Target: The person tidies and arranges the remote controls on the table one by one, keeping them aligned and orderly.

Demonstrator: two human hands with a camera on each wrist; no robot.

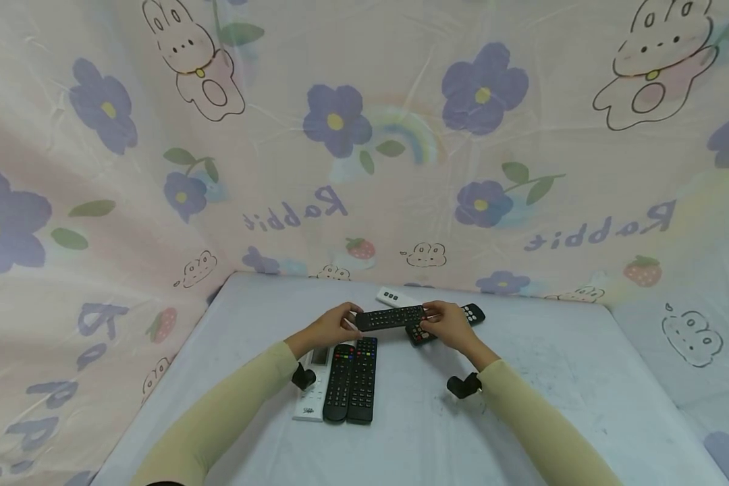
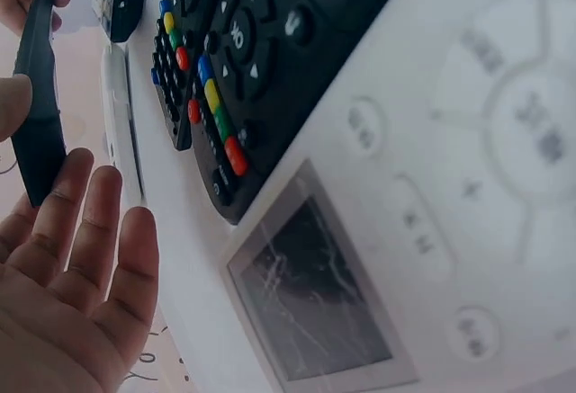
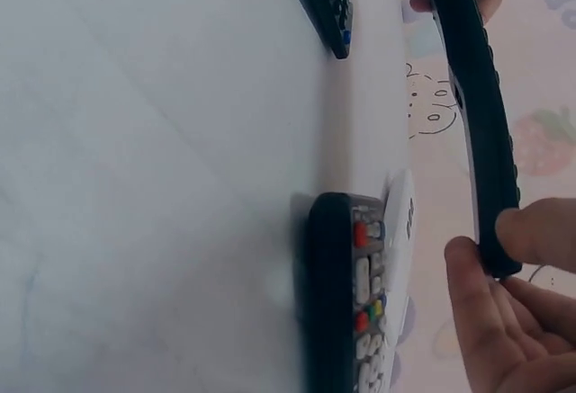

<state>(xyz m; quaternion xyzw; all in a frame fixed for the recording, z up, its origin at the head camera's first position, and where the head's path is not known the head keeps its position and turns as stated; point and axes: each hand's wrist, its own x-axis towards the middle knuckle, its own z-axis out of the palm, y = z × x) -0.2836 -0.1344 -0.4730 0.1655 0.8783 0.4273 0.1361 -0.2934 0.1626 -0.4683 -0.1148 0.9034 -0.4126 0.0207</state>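
A black remote control (image 1: pixel 390 317) is held sideways above the table, one end in each hand. My left hand (image 1: pixel 333 327) pinches its left end between thumb and fingers, as the left wrist view also shows. At the other end my right hand (image 1: pixel 448 325) pinches it the same way; the thumb (image 3: pixel 540 231) lies on one face. Below and behind the right hand rests another black remote (image 1: pixel 474 314) with pale and coloured buttons, partly hidden. A white remote (image 1: pixel 395 297) lies behind the held one.
Near my left forearm, a white remote with a display (image 1: pixel 308 398) and two black remotes (image 1: pixel 337 391) lie side by side on the white table (image 1: pixel 425 432). Patterned cloth walls (image 1: pixel 401 202) stand behind and at both sides. Each wrist carries a small black camera (image 1: pixel 464 385).
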